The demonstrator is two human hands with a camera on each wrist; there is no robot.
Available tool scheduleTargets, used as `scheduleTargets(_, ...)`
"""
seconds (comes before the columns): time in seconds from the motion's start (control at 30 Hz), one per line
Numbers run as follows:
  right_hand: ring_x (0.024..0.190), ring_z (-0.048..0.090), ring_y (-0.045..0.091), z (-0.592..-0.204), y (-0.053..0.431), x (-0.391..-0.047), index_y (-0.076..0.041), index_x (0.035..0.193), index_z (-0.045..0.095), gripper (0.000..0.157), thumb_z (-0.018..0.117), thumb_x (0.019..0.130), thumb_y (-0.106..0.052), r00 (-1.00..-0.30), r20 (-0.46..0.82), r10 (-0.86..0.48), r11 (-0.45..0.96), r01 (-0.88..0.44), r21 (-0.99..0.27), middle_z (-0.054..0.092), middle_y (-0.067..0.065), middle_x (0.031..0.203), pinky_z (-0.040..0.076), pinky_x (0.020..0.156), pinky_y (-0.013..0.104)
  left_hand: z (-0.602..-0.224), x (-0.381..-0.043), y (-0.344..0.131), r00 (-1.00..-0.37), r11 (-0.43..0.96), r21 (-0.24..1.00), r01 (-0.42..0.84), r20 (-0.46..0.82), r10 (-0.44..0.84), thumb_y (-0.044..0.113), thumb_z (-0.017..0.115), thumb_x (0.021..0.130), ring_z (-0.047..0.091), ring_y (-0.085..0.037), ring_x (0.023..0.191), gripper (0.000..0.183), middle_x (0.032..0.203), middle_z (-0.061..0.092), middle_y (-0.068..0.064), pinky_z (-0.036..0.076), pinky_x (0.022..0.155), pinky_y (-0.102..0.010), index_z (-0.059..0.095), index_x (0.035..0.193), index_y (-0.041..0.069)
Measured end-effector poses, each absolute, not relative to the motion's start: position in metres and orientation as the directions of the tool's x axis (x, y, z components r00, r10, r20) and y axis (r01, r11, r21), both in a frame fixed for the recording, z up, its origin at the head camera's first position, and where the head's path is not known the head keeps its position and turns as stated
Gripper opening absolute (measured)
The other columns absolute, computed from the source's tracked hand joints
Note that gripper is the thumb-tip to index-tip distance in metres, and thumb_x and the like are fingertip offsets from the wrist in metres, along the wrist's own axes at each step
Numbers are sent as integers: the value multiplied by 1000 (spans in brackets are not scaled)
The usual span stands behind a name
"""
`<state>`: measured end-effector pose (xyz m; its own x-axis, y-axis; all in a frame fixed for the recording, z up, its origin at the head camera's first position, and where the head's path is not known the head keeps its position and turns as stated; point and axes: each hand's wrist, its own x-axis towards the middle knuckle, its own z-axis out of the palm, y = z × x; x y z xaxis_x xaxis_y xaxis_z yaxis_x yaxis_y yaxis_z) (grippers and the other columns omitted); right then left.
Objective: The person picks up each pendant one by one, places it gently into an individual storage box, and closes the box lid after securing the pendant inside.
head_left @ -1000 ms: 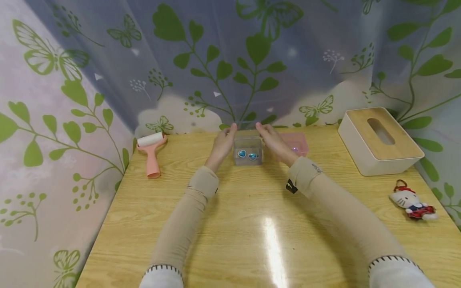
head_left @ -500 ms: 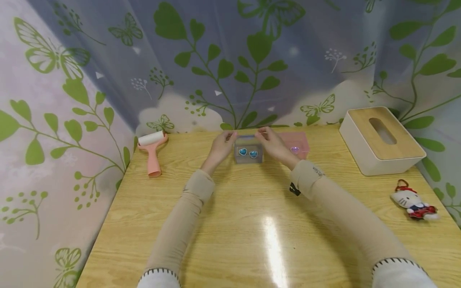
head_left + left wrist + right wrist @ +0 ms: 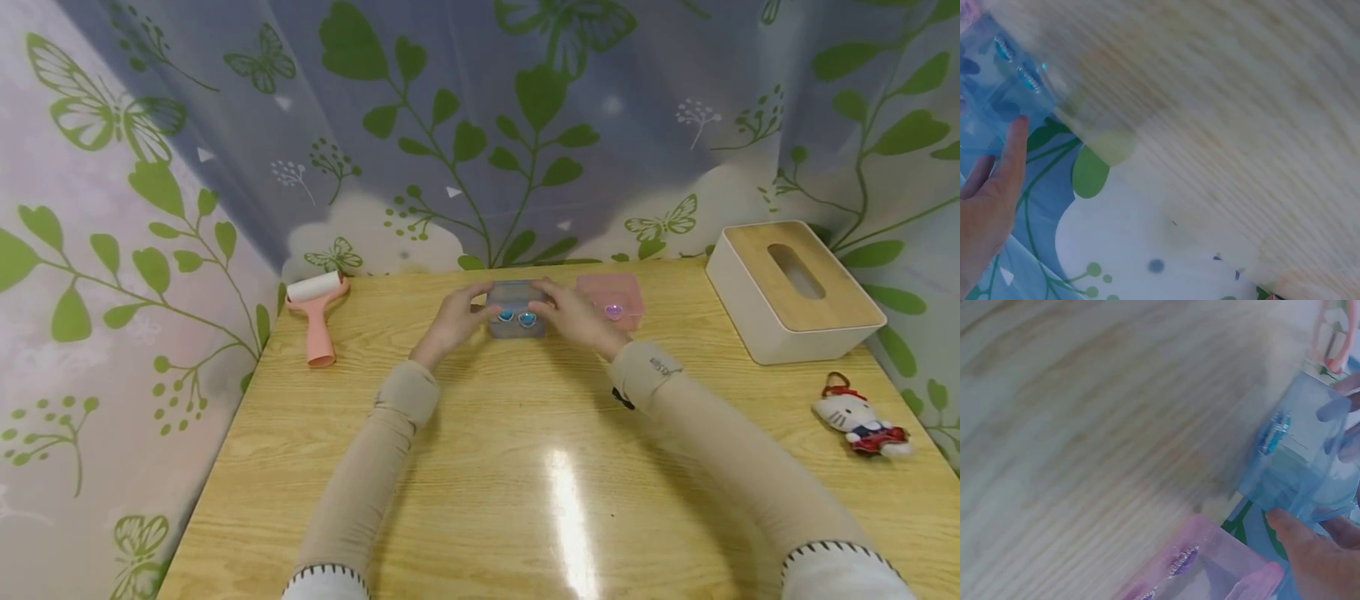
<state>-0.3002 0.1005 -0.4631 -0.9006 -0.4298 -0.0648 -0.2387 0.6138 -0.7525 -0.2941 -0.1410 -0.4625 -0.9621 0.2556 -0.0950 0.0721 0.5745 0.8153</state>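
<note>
A small see-through blue-grey box (image 3: 516, 328) with two blue heart-shaped gems (image 3: 527, 318) on its front stands near the table's back edge. Its lid looks lowered. My left hand (image 3: 457, 318) holds the box's left side, thumb toward the front and fingers toward the back. On the opposite side my right hand (image 3: 577, 317) grips the box in the same way. In the right wrist view the thumb (image 3: 1285, 528) lies at the box's edge, and the left fingers show through the clear wall. Right beside my right hand is a see-through pink box (image 3: 622, 292) with a purple gem.
A pink-handled lint roller (image 3: 318, 317) lies at the table's back left. The white tissue box (image 3: 795, 292) with a wooden top occupies the back right, with a plush cat keychain (image 3: 858, 423) in front of it. A patterned curtain (image 3: 480, 150) hangs behind the wooden table (image 3: 487, 483).
The blue-grey box's lid has come down from upright. Both hands have moved from the raised lid to the box's sides, with the thumbs lower at the front.
</note>
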Motion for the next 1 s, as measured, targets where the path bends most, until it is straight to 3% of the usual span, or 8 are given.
scheduleTargets(0.07, 152, 40, 48, -467, 99, -299, -9, 165, 34, 62, 51, 112, -37, -897, -60, -438, 634, -261, -728, 17, 28, 173, 36, 126, 60, -466, -293, -141, -964, 575, 815, 72, -92, 250, 29, 68, 104, 63, -36, 136, 61, 167, 44, -11, 56, 111, -49, 47, 158, 13)
scheduleTargets(0.37, 141, 48, 57, -481, 95, -296, 0, 159, 40, 59, 57, 110, -28, -887, 54, -458, 722, -407, -559, 26, 37, 167, 42, 119, 64, -477, -288, -135, -971, 559, 823, 101, -42, 237, 18, 73, 99, 64, -37, 134, 63, 167, 43, -13, 60, 106, -43, 49, 157, 8)
scheduleTargets(0.6, 137, 52, 57, -488, 96, -295, 0, 159, 41, 60, 59, 108, -28, -885, 79, -458, 726, -424, -541, 24, 37, 167, 47, 116, 60, -481, -287, -132, -973, 592, 795, 132, -10, 231, 17, 74, 98, 65, -37, 132, 63, 168, 42, -15, 61, 104, -41, 50, 155, 4)
scheduleTargets(0.8, 119, 67, 54, -488, 96, -294, 0, 157, 43, 59, 61, 107, -26, -887, 100, -450, 719, -426, -548, 25, 38, 166, 51, 112, 58, -482, -284, -129, -976, 630, 761, 153, 16, 218, 17, 74, 97, 68, -35, 128, 61, 167, 43, -15, 61, 104, -39, 52, 153, 4)
scheduleTargets(1.0, 112, 70, 54, -485, 94, -295, 0, 156, 43, 57, 61, 107, -23, -875, 114, -470, 716, -454, -531, 24, 42, 164, 52, 111, 58, -480, -285, -124, -982, 668, 729, 146, 26, 187, 12, 76, 94, 74, -33, 119, 59, 165, 43, -16, 64, 97, -37, 57, 149, 5)
